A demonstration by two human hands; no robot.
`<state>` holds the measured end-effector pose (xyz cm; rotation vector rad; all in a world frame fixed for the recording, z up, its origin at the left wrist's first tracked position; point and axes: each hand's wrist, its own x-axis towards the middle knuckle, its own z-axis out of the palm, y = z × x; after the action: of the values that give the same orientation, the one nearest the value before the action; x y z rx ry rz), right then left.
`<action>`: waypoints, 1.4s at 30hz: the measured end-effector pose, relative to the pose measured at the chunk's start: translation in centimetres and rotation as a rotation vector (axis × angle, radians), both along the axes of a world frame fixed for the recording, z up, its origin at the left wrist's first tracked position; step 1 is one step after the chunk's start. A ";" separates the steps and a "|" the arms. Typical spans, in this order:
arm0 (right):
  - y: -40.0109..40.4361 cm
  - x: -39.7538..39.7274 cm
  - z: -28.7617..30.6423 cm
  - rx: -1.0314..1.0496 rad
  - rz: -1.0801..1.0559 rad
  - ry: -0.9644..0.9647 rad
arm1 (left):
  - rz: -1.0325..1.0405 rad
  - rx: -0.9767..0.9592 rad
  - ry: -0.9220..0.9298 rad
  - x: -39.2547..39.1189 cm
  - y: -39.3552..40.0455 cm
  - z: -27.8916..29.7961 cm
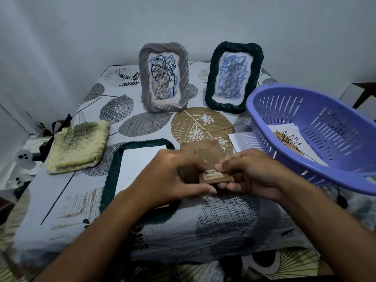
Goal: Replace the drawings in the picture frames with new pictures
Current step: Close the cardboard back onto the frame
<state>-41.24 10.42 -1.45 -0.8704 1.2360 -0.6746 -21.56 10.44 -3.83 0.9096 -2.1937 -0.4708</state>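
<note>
A brown cardboard backing board (205,157) with a fold-out stand and a barcode sticker is held between both hands just above the table. My left hand (175,176) grips its near left edge; my right hand (250,174) pinches its near right corner. Left of it a dark green rope-rim frame (110,174) lies flat with a white sheet (138,161) inside. Two frames stand at the back against the wall: a grey one (162,77) and a dark green one (234,77), both showing blue scribbled drawings.
A purple slotted basket (317,127) on the right holds a new leaf picture (289,142) and sits on more white paper (242,141). A folded yellow-green cloth (78,146) lies at the left. The table (85,198) wears a leaf-print cover.
</note>
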 end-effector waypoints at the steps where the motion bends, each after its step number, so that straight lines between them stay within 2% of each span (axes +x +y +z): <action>1: 0.0 0.0 0.1 -0.002 -0.014 -0.018 | 0.020 -0.005 0.034 0.1 0.0 0.0; 8: 0.3 0.0 1.3 -0.055 -0.084 -0.118 | 0.251 0.075 0.230 0.0 -0.2 0.2; 13: 0.9 0.3 2.0 -0.167 -0.119 -0.156 | 0.326 0.305 0.419 -0.4 0.3 0.8; 16: 1.2 0.5 2.4 -0.222 -0.132 -0.194 | 0.318 0.532 0.632 -0.6 0.4 1.5; 20: 1.5 1.0 2.7 -0.274 -0.102 -0.217 | 0.286 0.681 0.776 -0.4 0.6 2.2; 25: 1.5 2.2 2.4 -0.385 -0.076 -0.094 | 0.299 0.761 0.863 0.5 0.5 2.0; 32: 1.5 4.0 2.3 -0.771 0.011 0.337 | 0.300 0.807 0.921 2.2 0.5 2.1; 36: 1.4 5.3 2.5 -0.815 -0.006 0.376 | 0.299 0.823 0.947 3.6 0.7 2.3; 42: 1.1 7.5 2.6 -0.702 0.044 0.294 | 0.303 0.832 1.008 5.5 1.5 2.3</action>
<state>-33.76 11.55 1.20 -1.6172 1.2426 -0.9929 -16.02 11.95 -1.48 1.0493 -0.8946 -1.3757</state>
